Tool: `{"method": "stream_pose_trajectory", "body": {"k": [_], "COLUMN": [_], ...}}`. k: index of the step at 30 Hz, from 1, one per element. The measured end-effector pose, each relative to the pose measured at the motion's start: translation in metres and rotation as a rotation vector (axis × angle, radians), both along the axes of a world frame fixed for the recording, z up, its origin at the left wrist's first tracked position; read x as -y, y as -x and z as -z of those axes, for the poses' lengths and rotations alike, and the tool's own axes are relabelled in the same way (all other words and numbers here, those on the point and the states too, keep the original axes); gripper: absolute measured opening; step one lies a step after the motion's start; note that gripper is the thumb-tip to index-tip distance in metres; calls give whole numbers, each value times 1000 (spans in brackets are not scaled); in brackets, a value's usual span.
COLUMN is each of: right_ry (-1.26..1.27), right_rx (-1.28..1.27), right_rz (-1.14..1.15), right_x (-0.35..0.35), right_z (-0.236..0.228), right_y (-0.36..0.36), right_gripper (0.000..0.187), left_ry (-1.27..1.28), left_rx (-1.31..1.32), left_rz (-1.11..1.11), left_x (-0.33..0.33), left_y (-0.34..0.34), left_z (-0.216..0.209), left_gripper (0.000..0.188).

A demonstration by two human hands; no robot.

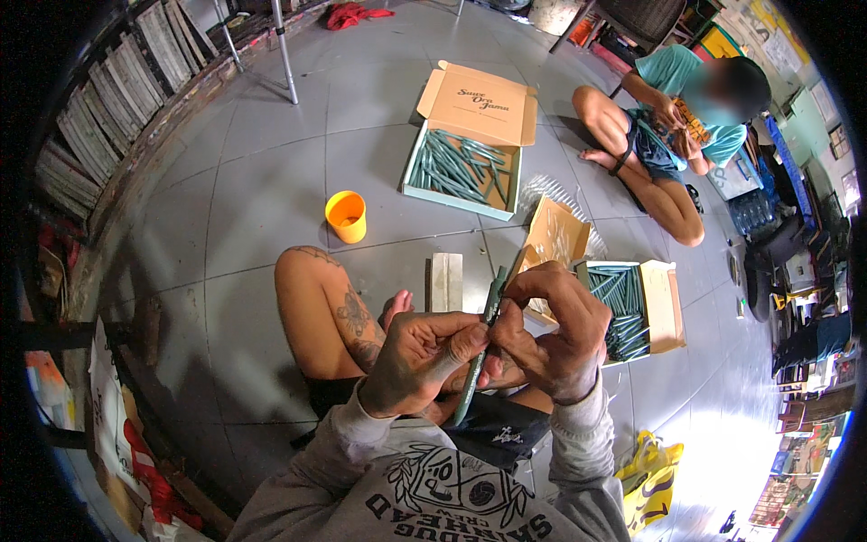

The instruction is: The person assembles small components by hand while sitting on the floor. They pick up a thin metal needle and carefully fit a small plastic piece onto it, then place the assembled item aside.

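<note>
A dark green pen (469, 390) stands slanted in front of my chest, its upper end tipped slightly right. My left hand (423, 359) grips its middle between thumb and fingers. My right hand (562, 332) is closed in a pinch against the upper part of the pen, thumb and forefinger together; whether something small is also between them is hidden. Just beyond my right hand sits an open box (666, 305) packed with similar green pens. Beside it, an open cardboard box (547, 233) with clear plastic in it is partly covered by my right hand.
Farther ahead lies a larger open box (479, 104) of loose green pens. An orange cup (346, 217) and a pale rectangular block (445, 282) stand on the grey tiled floor (262, 181). Another person (673, 126) sits cross-legged at the far right. A yellow bag (652, 483) lies near right.
</note>
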State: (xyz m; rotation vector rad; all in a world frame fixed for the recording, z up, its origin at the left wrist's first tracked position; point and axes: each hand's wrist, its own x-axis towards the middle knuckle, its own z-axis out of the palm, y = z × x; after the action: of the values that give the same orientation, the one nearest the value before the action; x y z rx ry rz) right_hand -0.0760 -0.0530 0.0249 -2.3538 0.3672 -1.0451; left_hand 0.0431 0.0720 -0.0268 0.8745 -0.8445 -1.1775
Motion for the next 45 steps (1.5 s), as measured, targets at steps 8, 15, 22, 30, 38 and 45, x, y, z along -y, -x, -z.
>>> {"method": "stream_pose_trajectory", "body": {"k": [8, 15, 22, 30, 38, 45], "right_ry": [18, -10, -89, -101, 74, 378], "right_rx": [2, -14, -15, -43, -59, -98], "right_rz": [-118, -218, -289, -242, -198, -201], "right_x": [8, 11, 5, -1, -1, -7], "right_z": [-2, -2, 3, 10, 26, 35], "right_y": [-3, -6, -8, -4, -8, -12], "right_gripper": [18, 16, 15, 16, 22, 35], "left_ry": [-82, -70, -117, -95, -105, -127], "left_rx": [-67, -21, -122, -213, -251, -140], "left_rz": [-31, -81, -146, -220, -283, -290], "left_x": [-3, -6, -3, 1, 3, -3], "left_y": [-2, -8, -9, -7, -4, -8], "left_z": [1, 5, 15, 17, 18, 14], "left_gripper": [38, 38, 37, 35, 36, 35]}}
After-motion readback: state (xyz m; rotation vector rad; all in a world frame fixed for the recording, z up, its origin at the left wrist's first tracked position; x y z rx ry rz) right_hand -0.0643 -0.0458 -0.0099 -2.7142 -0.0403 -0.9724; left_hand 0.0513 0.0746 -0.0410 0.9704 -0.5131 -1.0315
